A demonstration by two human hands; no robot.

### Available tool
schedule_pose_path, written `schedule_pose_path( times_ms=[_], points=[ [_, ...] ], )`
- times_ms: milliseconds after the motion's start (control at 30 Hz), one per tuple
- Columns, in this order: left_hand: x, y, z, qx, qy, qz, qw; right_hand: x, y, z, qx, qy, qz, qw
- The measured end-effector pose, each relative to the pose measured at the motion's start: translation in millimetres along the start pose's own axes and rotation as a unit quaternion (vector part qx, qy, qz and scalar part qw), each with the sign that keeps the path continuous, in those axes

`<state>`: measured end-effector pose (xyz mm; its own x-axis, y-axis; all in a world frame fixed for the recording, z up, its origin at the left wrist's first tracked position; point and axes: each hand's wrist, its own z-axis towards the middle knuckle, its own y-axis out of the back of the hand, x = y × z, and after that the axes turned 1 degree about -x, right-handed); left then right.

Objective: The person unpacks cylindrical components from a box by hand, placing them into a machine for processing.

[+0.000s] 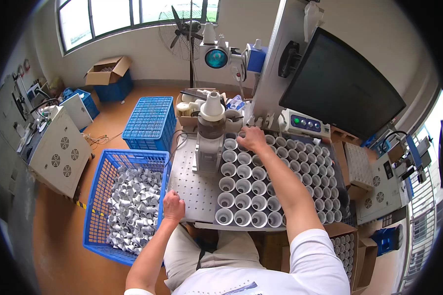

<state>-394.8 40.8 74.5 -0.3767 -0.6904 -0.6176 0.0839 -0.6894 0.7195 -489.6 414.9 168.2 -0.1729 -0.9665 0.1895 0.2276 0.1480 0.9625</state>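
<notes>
My right hand reaches over the far end of the rows, fingers closed on the rim of a white tapered cup. Several rows of similar cups stand mouth up on the worktable. At the table's left edge my left hand is curled into a fist close to the blue basket; what it may hold is hidden. Between my hands, a white cone-shaped part sits on top of a grey stand. Inside the blue basket lies a heap of small white and grey conical parts.
Above the stand hangs a machine head with a teal lens. A large dark monitor and a button box border the far right. Perforated metal plate covers the table's left side. A blue crate stands beyond the basket.
</notes>
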Motion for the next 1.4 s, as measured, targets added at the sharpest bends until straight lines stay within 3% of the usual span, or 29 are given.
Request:
schedule_pose_path(
  times_ms=[200,267,300,333,467,900,933,967,1067,1233,1267,1367,1400],
  points=[
    [4,-2,0,0.016,0.000,0.021,1.000,3,-1,0,0.005,0.036,0.017,0.999],
    [12,-10,-2,-0.027,-0.048,0.023,0.998,1,-6,4,0.002,0.048,0.008,0.999],
    [16,-15,-4,-0.098,-0.111,0.006,0.989,-2,-10,7,0.000,0.056,0.000,0.998],
    [6,-5,-2,-0.033,-0.042,0.013,0.999,-5,-13,9,0.004,0.057,-0.004,0.998],
    [3,0,-3,-0.026,-0.027,0.002,0.999,5,-8,8,0.043,0.024,0.011,0.999],
    [5,-2,-4,-0.053,-0.006,-0.057,0.997,7,-7,0,-0.023,0.032,0.012,0.999],
    [4,-3,-2,-0.049,0.013,-0.066,0.997,2,-11,2,-0.026,0.028,0.009,0.999],
    [2,4,-1,0.022,0.053,-0.045,0.997,0,-13,1,-0.042,0.031,0.010,0.999],
    [0,4,-1,0.003,0.039,-0.053,0.998,6,-3,0,-0.028,0.015,0.000,0.999],
    [1,1,-1,0.002,0.040,-0.051,0.998,6,28,6,-0.081,-0.031,0.171,0.982],
    [2,0,-2,0.003,0.041,-0.053,0.998,-4,20,6,-0.160,-0.030,0.176,0.971],
    [2,1,-3,0.004,0.050,-0.057,0.997,-27,7,-9,-0.249,-0.133,0.329,0.901],
    [1,0,-3,0.001,0.054,-0.058,0.997,-35,0,-15,-0.264,-0.129,0.360,0.886]
  ],
)
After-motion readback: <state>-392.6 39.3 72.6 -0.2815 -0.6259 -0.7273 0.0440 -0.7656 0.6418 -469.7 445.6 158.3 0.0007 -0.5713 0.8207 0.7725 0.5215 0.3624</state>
